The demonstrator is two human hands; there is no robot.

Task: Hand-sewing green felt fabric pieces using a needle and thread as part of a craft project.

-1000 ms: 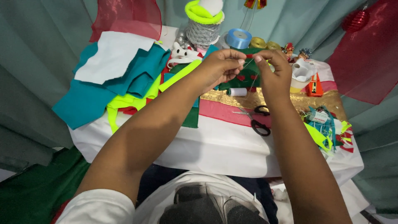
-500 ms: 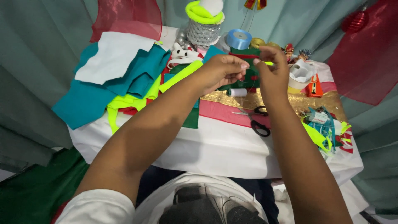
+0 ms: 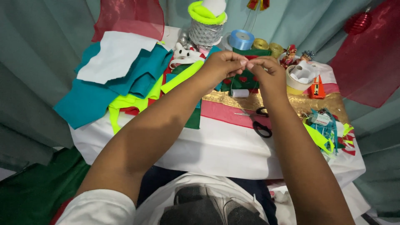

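Both hands are raised above the cluttered white-covered table (image 3: 233, 158), and since a moment earlier the gap between them is seen to have closed: the left hand (image 3: 223, 66) and right hand (image 3: 268, 73) are now brought fingertip to fingertip. Each is pinched nearly shut, though what is gripped is too fine to be made out; possibly thread, judging by the small white spool (image 3: 240, 93) lying just below. The dark green felt piece with red hearts (image 3: 241, 81) is left resting beneath the hands, untouched. The black-handled scissors (image 3: 260, 123) lie near the right forearm, on the pink strip of fabric (image 3: 225, 113).
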